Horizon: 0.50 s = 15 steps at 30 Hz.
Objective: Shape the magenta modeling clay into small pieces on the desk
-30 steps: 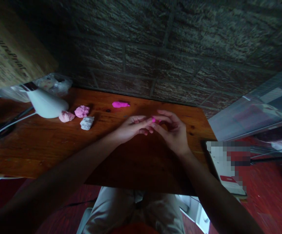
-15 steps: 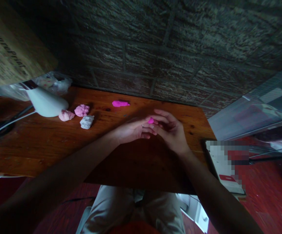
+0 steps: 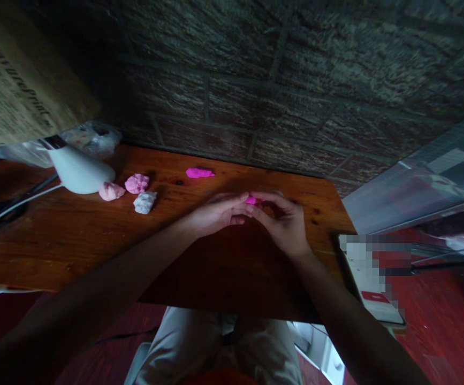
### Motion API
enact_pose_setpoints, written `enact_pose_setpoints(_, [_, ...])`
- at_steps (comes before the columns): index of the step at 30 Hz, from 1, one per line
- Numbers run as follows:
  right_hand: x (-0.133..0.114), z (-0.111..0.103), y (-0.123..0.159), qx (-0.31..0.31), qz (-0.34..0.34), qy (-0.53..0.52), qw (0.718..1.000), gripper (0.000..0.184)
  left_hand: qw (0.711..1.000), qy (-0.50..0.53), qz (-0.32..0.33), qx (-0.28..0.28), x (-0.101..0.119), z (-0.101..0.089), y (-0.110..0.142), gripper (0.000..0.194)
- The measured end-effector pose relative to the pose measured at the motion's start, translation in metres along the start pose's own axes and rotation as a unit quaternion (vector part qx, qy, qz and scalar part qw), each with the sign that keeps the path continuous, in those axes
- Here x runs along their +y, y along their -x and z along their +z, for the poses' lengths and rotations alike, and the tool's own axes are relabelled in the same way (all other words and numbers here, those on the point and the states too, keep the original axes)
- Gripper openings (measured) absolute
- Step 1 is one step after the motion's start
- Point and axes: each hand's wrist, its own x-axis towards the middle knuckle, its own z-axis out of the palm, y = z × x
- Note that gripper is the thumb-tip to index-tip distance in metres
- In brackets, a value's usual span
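A small bright pink piece of modelling clay (image 3: 251, 200) is pinched between my two hands above the table. My left hand (image 3: 221, 214) grips it from the left with thumb and fingers. From the right, my right hand (image 3: 283, 219) closes its thumb and forefinger on the same piece. Fingers cover part of the clay. Farther back lies a longer bright pink clay strip (image 3: 199, 172). To the left sit a light pink lump (image 3: 137, 183), a paler peach-pink lump (image 3: 112, 191) and a white lump (image 3: 145, 202), close together.
The wooden table (image 3: 75, 240) meets a dark brick wall (image 3: 232, 107) at the back. A white lamp base (image 3: 81, 170) with a cord and a printed paper shade (image 3: 23, 80) stand at left, near a clear plastic bag (image 3: 99, 139). A flat white item (image 3: 366, 278) lies on the right edge.
My right hand's fingers have drawn in and closed around the pink clay. Its visible part now looks longer and flatter. The lumps on the table stay put; the view has shifted slightly.
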Motion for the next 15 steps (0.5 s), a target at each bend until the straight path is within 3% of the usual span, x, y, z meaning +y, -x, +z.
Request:
enact_pose_setpoints(5, [-0.0035, -0.0004, 0.0002, -0.008, -0.015, 0.007, 1.0, 0.019, 1.0, 0.014, 0.004, -0.022, 0.0, -0.0002, 0.0003, 0.038])
enact_pose_setpoints(9, [-0.0033, -0.0012, 0.0011, -0.02, -0.006, 0.007, 1.0, 0.016, 1.0, -0.006, 0.026, -0.001, -0.0023, -0.0005, -0.0002, 0.04])
enact_pose_setpoints(15, [0.0021, -0.0016, 0.0027, -0.034, 0.014, 0.006, 0.999, 0.027, 0.996, -0.05, 0.072, 0.021, -0.0047, 0.0012, -0.0017, 0.042])
